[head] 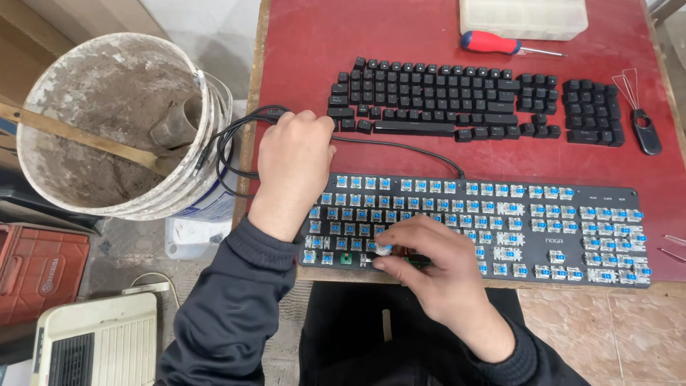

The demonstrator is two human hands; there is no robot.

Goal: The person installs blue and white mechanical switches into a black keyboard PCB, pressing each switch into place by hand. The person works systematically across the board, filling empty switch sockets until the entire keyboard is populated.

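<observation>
Head view. The left hand (296, 168) lay flat and loosely curled on the upper left corner of the stripped keyboard (479, 225), steadying it and gripping nothing. The right hand (429, 257), just below the left, pinched a small pale switch (384, 249) between thumb and fingertips over the bottom row. The switch looked light, rigid and easily dropped, best taken by its sides; the board looked stiff and fairly heavy, its exposed blue switches (500, 214) probably fragile. Beyond both hands the removed black keycaps (443, 100) lay in rows on the red surface (300, 43). To the far right of the right hand, the board's corner bore a small pale logo; left of the left hand, a red crate (39, 268) showed a round embossed mark
</observation>
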